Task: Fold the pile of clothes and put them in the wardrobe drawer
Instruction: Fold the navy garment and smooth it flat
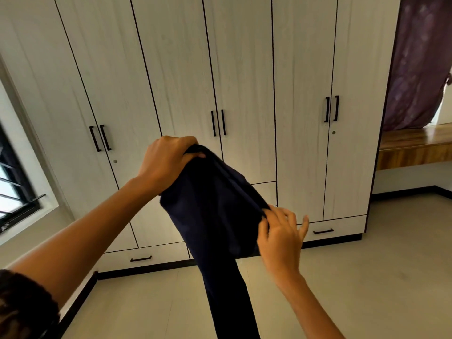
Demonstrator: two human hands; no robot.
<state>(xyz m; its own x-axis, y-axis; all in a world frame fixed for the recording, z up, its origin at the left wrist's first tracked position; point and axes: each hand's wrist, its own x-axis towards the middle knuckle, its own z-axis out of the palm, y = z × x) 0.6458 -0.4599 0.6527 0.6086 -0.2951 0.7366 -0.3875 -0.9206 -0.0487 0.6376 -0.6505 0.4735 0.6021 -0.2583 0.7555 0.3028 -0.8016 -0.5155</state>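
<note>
While the pale, wood-grain wardrobe [244, 57] fills the view from 9 to 2 o'clock, its flat-fronted drawers [166, 253] along the base sit closed, contents hidden. A soft navy garment [215, 211], possibly trousers, hangs at centre, a narrow length trailing toward 6 o'clock. The left hand [168, 162] fists its top edge at 11 o'clock. The right hand [278, 236] pinches the edge at 4 o'clock, other fingers splayed.

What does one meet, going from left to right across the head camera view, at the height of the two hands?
Black-framed window → left hand, gripping the top of the cloth → dark navy garment, hanging down → right hand, pinching its edge → brown wooden ledge.
</note>
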